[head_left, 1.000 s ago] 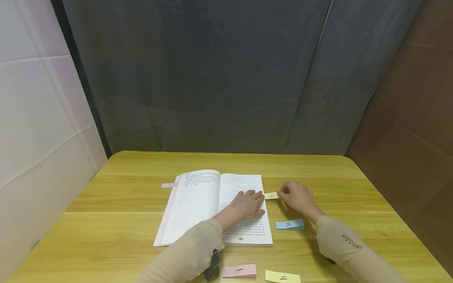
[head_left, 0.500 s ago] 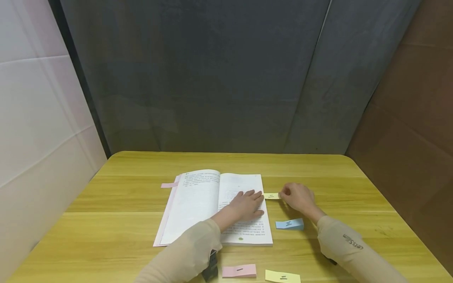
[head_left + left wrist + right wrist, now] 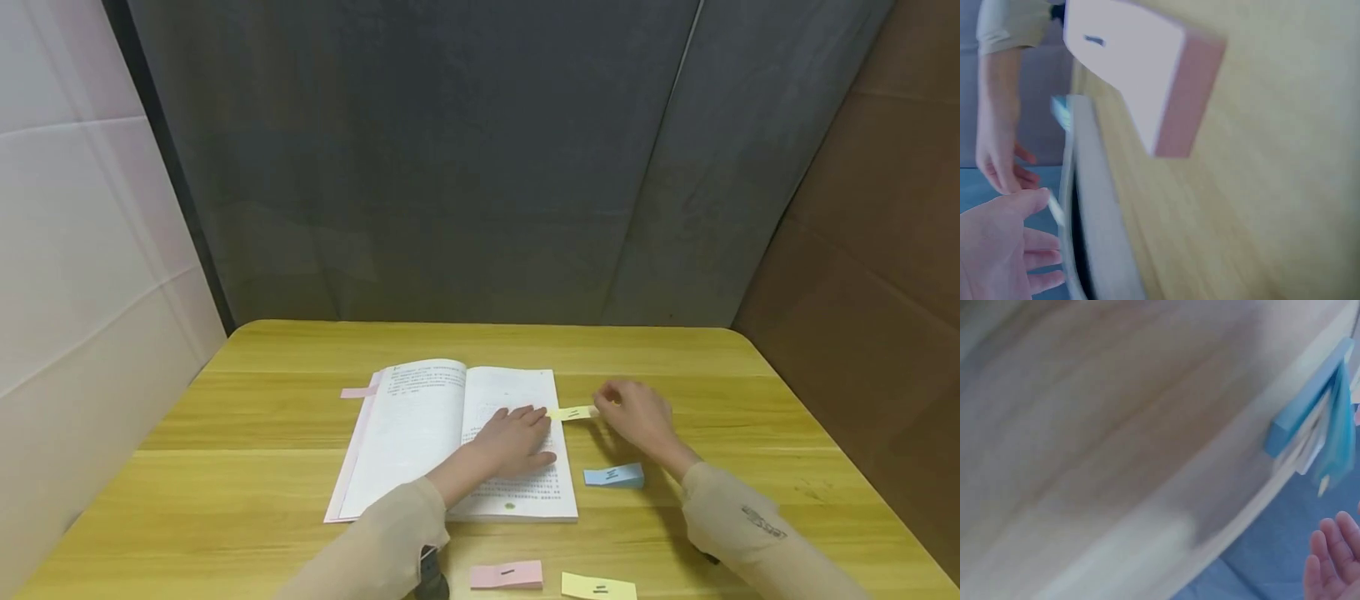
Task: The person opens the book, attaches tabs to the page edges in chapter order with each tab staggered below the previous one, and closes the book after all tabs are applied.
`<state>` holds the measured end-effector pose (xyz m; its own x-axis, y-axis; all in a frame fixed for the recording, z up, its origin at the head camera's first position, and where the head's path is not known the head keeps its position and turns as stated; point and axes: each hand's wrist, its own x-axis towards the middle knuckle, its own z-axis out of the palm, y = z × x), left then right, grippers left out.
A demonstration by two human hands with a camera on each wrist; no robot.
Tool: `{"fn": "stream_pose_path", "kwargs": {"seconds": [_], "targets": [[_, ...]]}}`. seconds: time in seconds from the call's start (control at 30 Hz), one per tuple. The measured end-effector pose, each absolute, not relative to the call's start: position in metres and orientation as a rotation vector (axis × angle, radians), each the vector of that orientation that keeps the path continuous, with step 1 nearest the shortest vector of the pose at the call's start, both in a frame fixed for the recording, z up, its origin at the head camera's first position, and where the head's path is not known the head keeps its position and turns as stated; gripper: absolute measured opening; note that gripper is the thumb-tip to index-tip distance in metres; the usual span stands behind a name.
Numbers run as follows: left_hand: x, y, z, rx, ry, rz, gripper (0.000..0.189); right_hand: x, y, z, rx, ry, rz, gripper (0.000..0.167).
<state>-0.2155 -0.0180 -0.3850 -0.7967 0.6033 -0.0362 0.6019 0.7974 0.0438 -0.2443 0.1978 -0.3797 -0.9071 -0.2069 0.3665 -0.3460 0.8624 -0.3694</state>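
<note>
An open book (image 3: 412, 450) lies on the wooden table, its printed pages facing up. My left hand (image 3: 510, 442) rests flat on the right-hand page, fingers straight, with the fingertips near the page's outer edge. There a yellow sticky note (image 3: 576, 413) marked with two strokes overlaps the page edge and sticks out to the right. Its outer end is pinched between thumb and finger of my right hand (image 3: 637, 412), just above the table. The left wrist view shows the left hand (image 3: 997, 250) seen low beside the book's edge.
A blue sticky-note pad (image 3: 613, 476) lies right of the book, below my right hand. Nearer me are a pink pad (image 3: 506, 574) and a yellow pad (image 3: 598, 587). A pink tab (image 3: 358, 392) sticks out from the book's left side. Fabric walls (image 3: 450, 167) enclose the table.
My left hand has slid slightly left on the page, baring the note's inner end. My right hand has shifted slightly right, still pinching the yellow note. Book and pads have stayed put.
</note>
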Motion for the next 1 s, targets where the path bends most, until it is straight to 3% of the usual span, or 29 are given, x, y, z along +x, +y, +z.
{"fn": "stream_pose_path", "kwargs": {"seconds": [0.23, 0.57, 1.0], "targets": [[-0.185, -0.05, -0.372, 1.056, 2.955, 0.129, 0.052, -0.228, 0.19, -0.368, 0.585, -2.574, 0.535, 0.011], [-0.161, -0.086, -0.368, 1.15, 3.067, 0.067, 0.049, -0.211, 0.181, -0.377, 1.035, -2.223, 0.283, 0.009], [-0.154, -0.095, -0.38, 1.284, 3.109, 0.008, 0.059, -0.187, 0.169, -0.383, 1.458, -2.196, 0.147, 0.03]]}}
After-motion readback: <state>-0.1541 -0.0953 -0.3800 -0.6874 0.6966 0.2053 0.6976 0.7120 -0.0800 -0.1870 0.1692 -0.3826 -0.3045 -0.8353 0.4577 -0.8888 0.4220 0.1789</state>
